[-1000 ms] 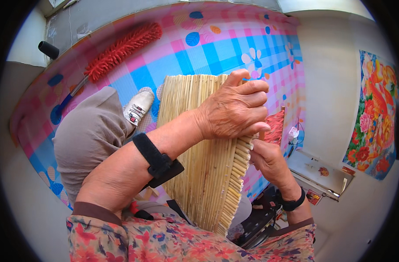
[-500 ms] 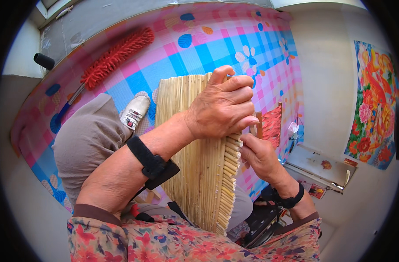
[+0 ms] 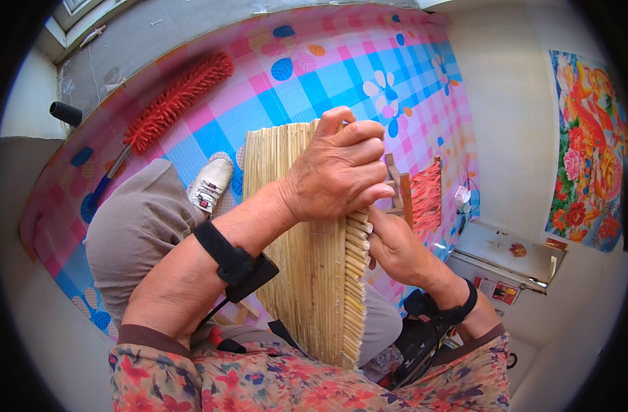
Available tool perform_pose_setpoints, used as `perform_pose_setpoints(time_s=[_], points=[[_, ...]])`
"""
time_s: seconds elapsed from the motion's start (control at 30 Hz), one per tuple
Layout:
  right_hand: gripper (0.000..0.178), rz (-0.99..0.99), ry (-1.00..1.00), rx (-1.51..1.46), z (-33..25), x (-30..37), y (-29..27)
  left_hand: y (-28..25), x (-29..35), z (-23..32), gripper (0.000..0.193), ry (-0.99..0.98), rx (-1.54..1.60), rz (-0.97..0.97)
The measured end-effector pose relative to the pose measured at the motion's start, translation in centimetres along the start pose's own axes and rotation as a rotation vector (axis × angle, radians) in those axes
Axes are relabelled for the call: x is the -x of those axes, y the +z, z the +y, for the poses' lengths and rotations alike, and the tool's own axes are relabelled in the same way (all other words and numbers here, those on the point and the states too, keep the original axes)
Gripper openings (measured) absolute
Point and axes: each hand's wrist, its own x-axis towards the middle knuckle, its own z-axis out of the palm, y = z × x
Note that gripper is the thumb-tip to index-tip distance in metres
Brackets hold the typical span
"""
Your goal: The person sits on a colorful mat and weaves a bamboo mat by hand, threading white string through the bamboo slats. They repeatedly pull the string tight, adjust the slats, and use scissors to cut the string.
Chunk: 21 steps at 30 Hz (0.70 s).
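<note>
A stiff mat of pale yellow plant stalks (image 3: 307,275), laid side by side, stands slanted across my lap. Its cut stalk ends form a ridged edge along the right. My left hand (image 3: 338,168) is closed over the upper right corner with its fingers curled, and what lies under the fingertips is hidden. Just below it, my right hand (image 3: 398,248) grips the same edge from the right. Its thumb lies near the stalk ends, and its other fingers are mostly hidden behind the mat.
A red fluffy duster (image 3: 176,103) lies at the far left on the checked floor sheet (image 3: 259,103). My shoe (image 3: 211,182) is left of the mat. A wooden stool with a red woven top (image 3: 425,199) stands beyond my right hand. A colourful poster (image 3: 585,151) hangs on the right wall.
Both hands and the top of the mat sit slightly further left in the view, and the background has shifted too. More of the stool shows. The grip looks the same.
</note>
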Motion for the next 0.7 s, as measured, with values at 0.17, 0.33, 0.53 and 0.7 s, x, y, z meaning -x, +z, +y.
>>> perform_pose_setpoints(time_s=[0.17, 0.33, 0.53, 0.7], points=[[0.032, 0.156, -0.080, -0.026, 0.7, 0.6, 0.8, -0.4, -0.5, -0.2, 0.025, 0.030, -0.064, -0.086], [0.070, 0.361, 0.220, -0.159, 0.8, 5.4, 2.4, -1.3, -1.4, 0.1, 0.020, 0.057, -0.111, -0.271], [0.057, 0.476, 0.044, 0.025, 3.1, 9.4, 9.6, -3.0, -2.6, 1.5, 0.016, 0.104, -0.035, -0.559], [0.041, 0.552, 0.007, 0.009, 5.8, 10.6, 9.2, -6.6, -6.0, 4.9, 0.030, 0.080, -0.067, -0.723]])
